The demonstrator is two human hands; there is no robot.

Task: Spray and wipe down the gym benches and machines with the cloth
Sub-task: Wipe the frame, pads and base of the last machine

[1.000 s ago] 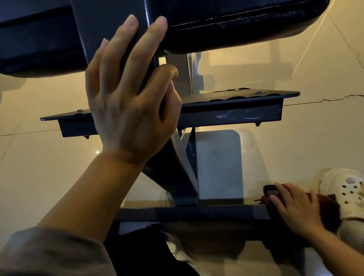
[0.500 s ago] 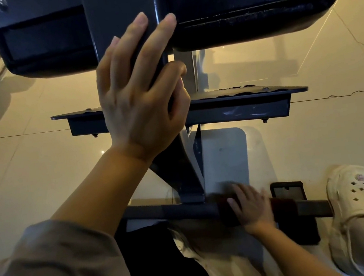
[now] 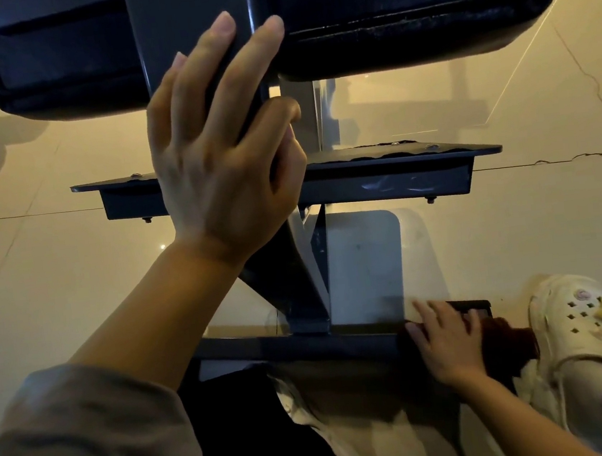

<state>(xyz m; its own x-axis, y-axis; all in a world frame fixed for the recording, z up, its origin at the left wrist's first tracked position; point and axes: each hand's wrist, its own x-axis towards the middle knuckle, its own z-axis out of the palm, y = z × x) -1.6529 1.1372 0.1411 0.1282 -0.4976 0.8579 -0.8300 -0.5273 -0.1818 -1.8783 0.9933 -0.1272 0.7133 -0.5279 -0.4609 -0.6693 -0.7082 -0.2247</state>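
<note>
Wiping the base bar, cloth now slid right toward the shoe.

Right hand flat, fingers straight, pressing dark red cloth on the floor bar, further right than half a second ago and covering more of what looks like a phone. Left hand unchanged, fingers spread on the upright post, thumb hooked around its side. Pads above, plate below, white clog right. No legible writing.

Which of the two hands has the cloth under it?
The right hand, low on the machine's floor bar, presses the dark cloth. The left hand rests bare against the upright post.
</note>
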